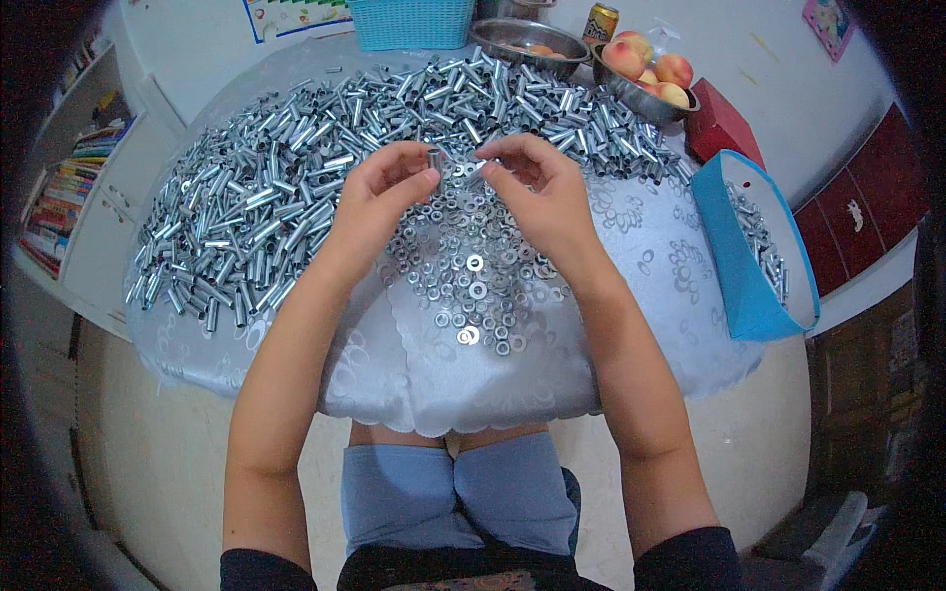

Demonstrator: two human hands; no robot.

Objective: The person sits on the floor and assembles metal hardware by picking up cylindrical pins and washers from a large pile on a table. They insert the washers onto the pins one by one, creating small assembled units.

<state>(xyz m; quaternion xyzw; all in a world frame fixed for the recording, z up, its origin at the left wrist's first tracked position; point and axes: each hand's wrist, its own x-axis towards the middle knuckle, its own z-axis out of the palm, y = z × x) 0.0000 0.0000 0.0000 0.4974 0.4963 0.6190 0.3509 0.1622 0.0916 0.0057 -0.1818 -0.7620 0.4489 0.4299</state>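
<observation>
My left hand (374,197) pinches a short silver metal tube (436,161), held upright between thumb and fingers above the table. Close beside it, my right hand (552,202) has its thumb and fingertips drawn together around a small shiny piece that I cannot make out. Under and in front of both hands, many flat ring washers (477,291) lie loose, spreading toward the table's near edge. A big heap of similar metal tubes (286,212) reaches around behind the hands, from the left side across to the right.
A silvery cloth covers the round table (650,266). At the right edge stands a blue open box (734,266) with metal pieces inside. Behind are a red box (724,123), a bowl of peaches (645,98), a can (600,22), another metal bowl (532,64) and a light-blue basket (411,25).
</observation>
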